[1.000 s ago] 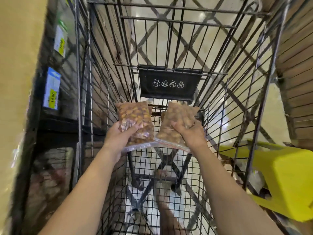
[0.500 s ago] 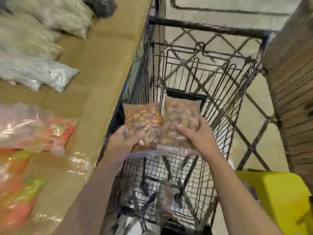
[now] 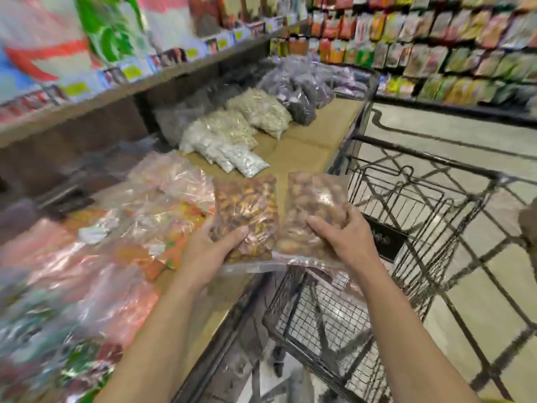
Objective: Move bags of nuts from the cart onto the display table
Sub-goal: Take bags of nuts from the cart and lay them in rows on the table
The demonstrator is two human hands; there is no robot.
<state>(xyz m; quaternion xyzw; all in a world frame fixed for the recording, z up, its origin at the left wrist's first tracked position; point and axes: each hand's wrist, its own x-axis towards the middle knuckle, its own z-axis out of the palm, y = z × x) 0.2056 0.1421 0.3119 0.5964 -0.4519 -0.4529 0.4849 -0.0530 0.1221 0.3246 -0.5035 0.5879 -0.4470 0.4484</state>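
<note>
On my left lie clear bags of whitish pieces [image 3: 223, 144], with cream-coloured bags [image 3: 261, 112] just behind them and dark purple bags [image 3: 299, 91] farther back. Nearer me, crinkled clear packets of pink and orange goods [image 3: 162, 210] overlap one another, blurred. Above them runs a wooden shelf [image 3: 110, 96] with yellow price labels [image 3: 132, 71] along its edge and big red, green and white sacks [image 3: 58, 39] on top. Ahead on my right, a wall rack of small hanging packets [image 3: 436, 45] stands over the pale tiled floor [image 3: 436, 129]

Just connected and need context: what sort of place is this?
Likely a grocery store aisle: a wire shopping cart, a display table piled with bagged dry goods, and shelves packed with colourful packets.
</note>
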